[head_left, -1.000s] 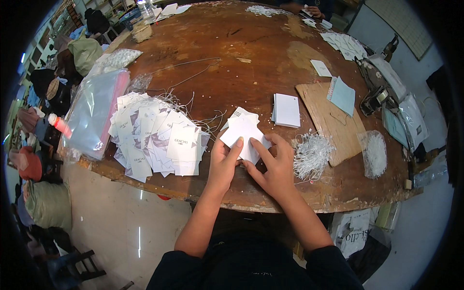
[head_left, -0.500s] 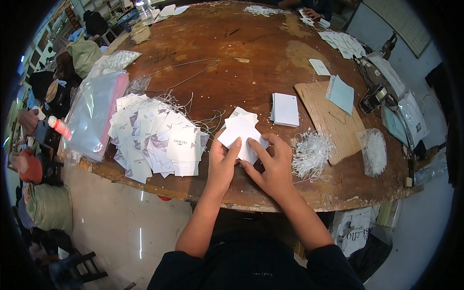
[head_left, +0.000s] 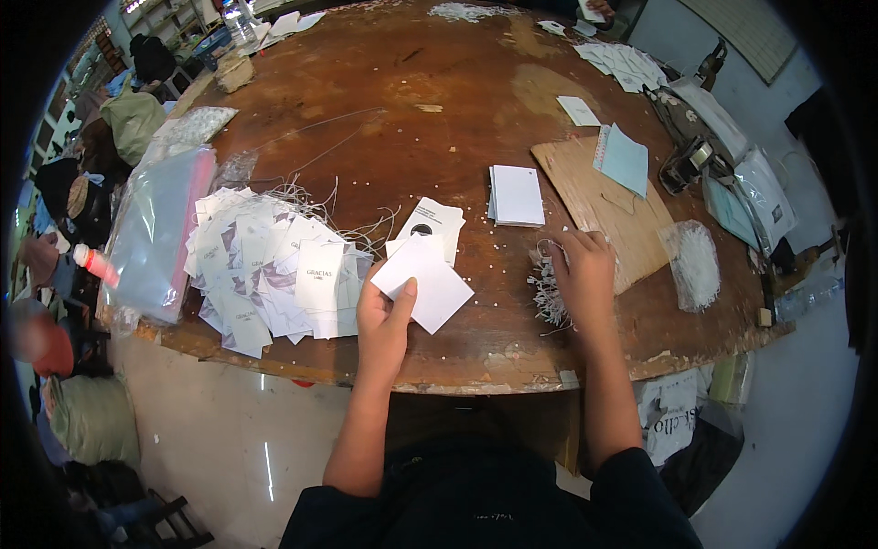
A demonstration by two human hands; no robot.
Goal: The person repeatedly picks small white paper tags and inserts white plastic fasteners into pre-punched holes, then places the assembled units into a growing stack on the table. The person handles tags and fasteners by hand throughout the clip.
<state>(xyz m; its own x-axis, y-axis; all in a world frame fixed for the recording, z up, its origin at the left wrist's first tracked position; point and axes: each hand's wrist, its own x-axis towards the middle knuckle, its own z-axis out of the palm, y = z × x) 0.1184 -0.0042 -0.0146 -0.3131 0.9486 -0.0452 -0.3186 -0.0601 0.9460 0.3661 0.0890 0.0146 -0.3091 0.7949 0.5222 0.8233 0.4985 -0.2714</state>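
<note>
My left hand (head_left: pixel 382 318) is closed on white cards (head_left: pixel 432 285), its thumb pressed on top; how many it holds I cannot tell. Just behind them on the table lie a few printed tags (head_left: pixel 442 220), partly covered by the held cards. Over a bundle of white strings (head_left: pixel 547 295) is my right hand (head_left: pixel 587 274), fingers curled down and pinching at its upper edge, where a thin loop shows. The hand hides much of the bundle. Left of my left hand spreads a big heap of printed tags (head_left: pixel 322 279) with strings attached.
A stack of white cards (head_left: pixel 518 197) stands behind my hands. To the right are a wooden board (head_left: pixel 585 197) with a pale blue notebook (head_left: pixel 624 160), and a bag of white strings (head_left: pixel 693 265). Clear plastic bags (head_left: pixel 155 233) lie far left. Another person's hand (head_left: pixel 599 11) shows at the far edge.
My right hand has let go of the white cards and moved right to the string bundle. My left hand keeps the cards, now tilted. The whole view has shifted slightly.
</note>
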